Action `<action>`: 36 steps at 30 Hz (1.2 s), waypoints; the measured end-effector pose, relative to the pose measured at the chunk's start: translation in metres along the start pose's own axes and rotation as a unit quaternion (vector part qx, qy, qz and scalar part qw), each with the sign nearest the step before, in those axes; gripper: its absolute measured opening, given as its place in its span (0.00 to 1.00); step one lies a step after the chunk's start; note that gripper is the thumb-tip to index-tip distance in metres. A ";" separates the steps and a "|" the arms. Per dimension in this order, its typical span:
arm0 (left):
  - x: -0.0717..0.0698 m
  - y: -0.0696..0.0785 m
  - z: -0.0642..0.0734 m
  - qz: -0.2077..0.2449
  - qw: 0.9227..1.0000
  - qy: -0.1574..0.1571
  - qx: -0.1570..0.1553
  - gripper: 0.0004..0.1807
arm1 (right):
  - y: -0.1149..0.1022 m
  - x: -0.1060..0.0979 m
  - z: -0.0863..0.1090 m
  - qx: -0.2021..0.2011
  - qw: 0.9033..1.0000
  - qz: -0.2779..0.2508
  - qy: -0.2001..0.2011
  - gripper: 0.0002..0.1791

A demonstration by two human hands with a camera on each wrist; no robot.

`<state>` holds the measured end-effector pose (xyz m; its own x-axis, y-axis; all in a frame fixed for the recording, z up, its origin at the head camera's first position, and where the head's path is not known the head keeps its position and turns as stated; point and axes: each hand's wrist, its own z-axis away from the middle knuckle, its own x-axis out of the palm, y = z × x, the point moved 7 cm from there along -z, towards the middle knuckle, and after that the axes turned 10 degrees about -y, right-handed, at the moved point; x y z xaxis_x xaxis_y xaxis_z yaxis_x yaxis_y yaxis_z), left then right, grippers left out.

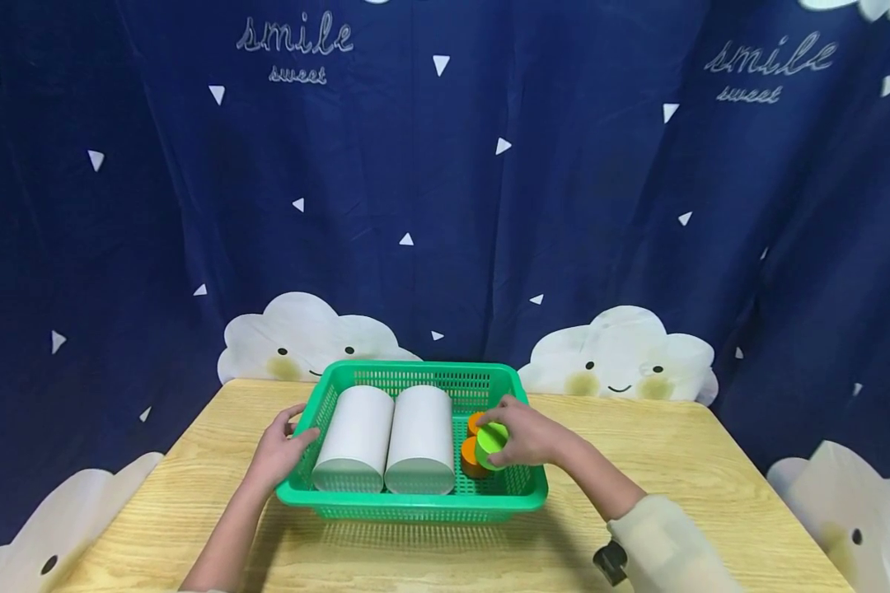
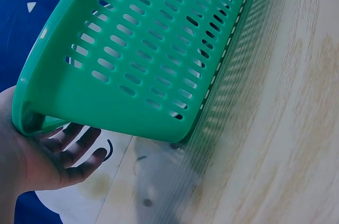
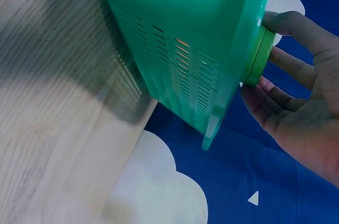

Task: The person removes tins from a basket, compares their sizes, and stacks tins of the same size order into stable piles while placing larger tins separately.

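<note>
Right sleeve (image 1: 671, 543) nearest the lens, between 4 and 5 o'clock; right hand (image 1: 528, 434) pinches a short lime cylinder (image 1: 494, 445) at the 3 o'clock side of the green basket (image 1: 415, 500). Left hand (image 1: 277, 455) grips the basket's rim at 9 o'clock. Inside: two orange cylinders (image 1: 472, 463) near the lime one, two large white cylinders (image 1: 421, 432) toward 9 o'clock.

Forward-down head and close wrist views share the basket (image 1: 415, 500).

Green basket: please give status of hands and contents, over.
Left hand holding basket rim. Right hand pinching green block at basket's right end. Nothing seen blocking; orange blocks close by, two white rolls inside.
</note>
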<state>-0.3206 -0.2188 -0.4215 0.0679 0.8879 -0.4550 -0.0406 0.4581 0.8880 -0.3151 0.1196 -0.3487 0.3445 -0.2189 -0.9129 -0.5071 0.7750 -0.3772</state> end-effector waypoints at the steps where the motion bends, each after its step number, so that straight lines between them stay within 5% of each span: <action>1: 0.000 0.000 0.000 0.000 1.000 0.001 0.000 0.33 | 0.000 -0.001 0.001 -0.001 1.000 0.001 0.001 0.27; 36: 0.001 -0.003 0.001 0.002 1.000 0.006 0.001 0.32 | 0.029 -0.047 0.028 0.015 0.997 0.025 0.068 0.26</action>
<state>-0.3198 -0.2191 -0.4244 0.0566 0.8899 -0.4527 -0.0395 0.4550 0.8896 -0.3244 0.1689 -0.3122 0.2085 -0.2560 -0.9439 -0.4964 0.8039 -0.3276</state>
